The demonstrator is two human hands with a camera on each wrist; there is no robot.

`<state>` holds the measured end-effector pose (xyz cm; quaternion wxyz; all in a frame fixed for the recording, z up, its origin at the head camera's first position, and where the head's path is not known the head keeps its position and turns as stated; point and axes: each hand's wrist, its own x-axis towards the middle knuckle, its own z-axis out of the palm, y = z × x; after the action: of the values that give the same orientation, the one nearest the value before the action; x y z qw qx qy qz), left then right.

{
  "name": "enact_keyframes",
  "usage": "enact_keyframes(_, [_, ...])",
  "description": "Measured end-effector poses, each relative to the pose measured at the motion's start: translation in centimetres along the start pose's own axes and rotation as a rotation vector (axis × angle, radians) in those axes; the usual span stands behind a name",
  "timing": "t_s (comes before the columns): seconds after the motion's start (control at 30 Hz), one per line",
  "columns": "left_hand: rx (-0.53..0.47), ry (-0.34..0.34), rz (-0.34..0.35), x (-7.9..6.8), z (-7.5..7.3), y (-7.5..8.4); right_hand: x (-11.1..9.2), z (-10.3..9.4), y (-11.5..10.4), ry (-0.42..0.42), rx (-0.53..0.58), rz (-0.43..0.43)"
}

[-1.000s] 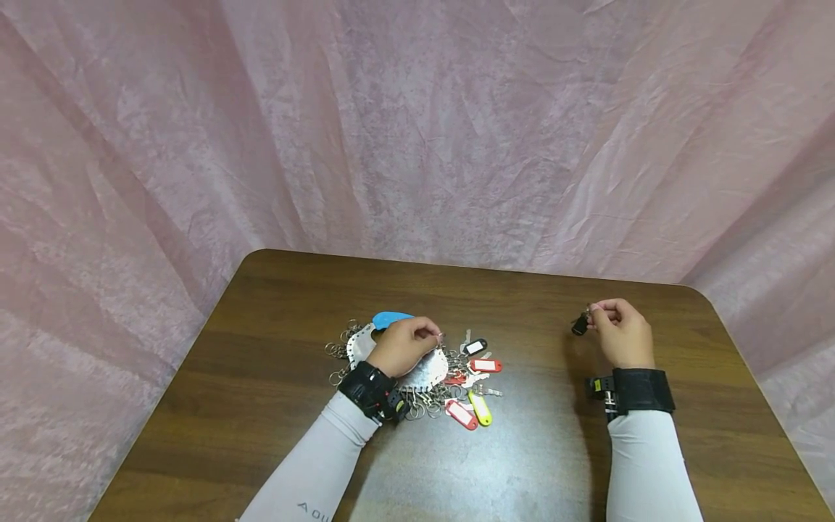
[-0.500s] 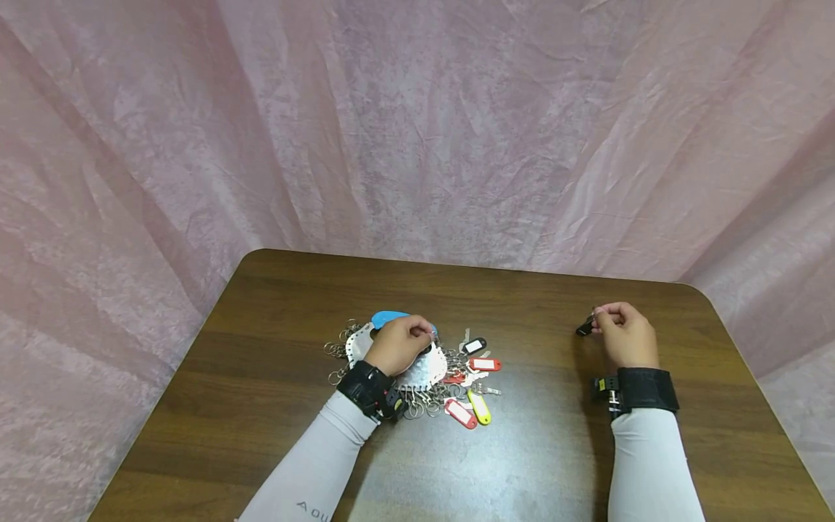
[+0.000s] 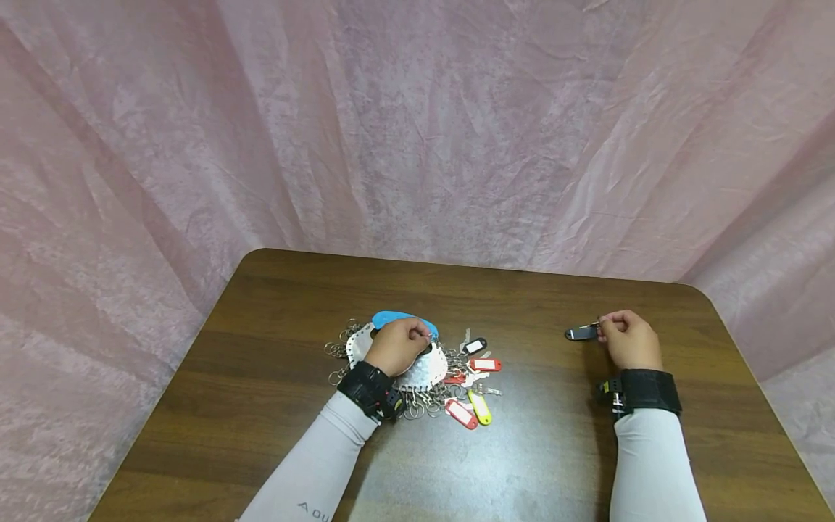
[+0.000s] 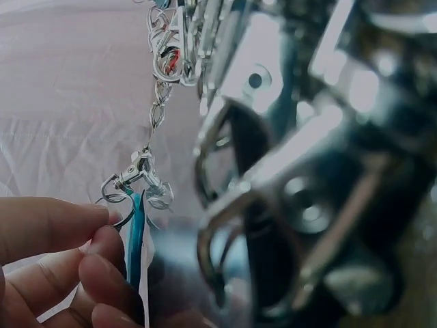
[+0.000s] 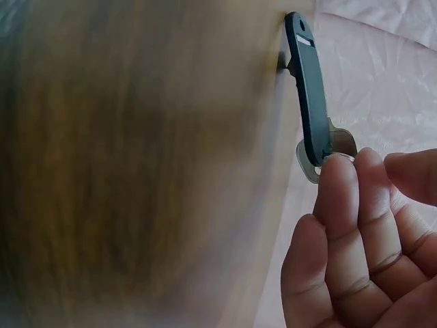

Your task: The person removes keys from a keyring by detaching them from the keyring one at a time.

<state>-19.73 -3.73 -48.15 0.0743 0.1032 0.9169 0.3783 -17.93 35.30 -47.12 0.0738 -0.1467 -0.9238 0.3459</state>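
My left hand [image 3: 399, 346] reaches over a silver metal plate [image 3: 424, 371] with holes along its rim and a blue handle [image 3: 390, 317]. Thumb and finger pinch a metal ring [image 4: 124, 210] that hangs from a small clasp [image 4: 140, 167], as the left wrist view shows. On the right side of the table, my right hand [image 3: 630, 339] holds a black key tag [image 3: 582, 333] by its ring end, between thumb and fingers. In the right wrist view this tag [image 5: 308, 89] points away from the fingertips, with metal keys [image 5: 341, 139] beside it; its ring is mostly hidden by the fingers.
Around the plate hang several clasps and rings [image 3: 422, 403]. Keys with red tags [image 3: 485, 365], a yellow tag [image 3: 479, 408] and another black tag [image 3: 475, 346] spread out on its right. The brown wooden table [image 3: 274, 413] ends at a pink curtain [image 3: 417, 145].
My right hand has moved a little right and down, and the black key tag has turned from hanging down to pointing left. My left hand has shifted slightly left over the plate.
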Motion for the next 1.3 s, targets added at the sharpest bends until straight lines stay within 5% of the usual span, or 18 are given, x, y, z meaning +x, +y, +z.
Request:
enact_keyframes(0.87, [0.014, 0.022, -0.012, -0.1, -0.4, 0.0, 0.0, -0.6, 1.1, -0.073, -0.012, 0.143])
enact_keyframes(1.3, [0.029, 0.046, 0.009, 0.1, -0.3, -0.2, -0.1, -0.4, -1.1, -0.051, -0.017, 0.020])
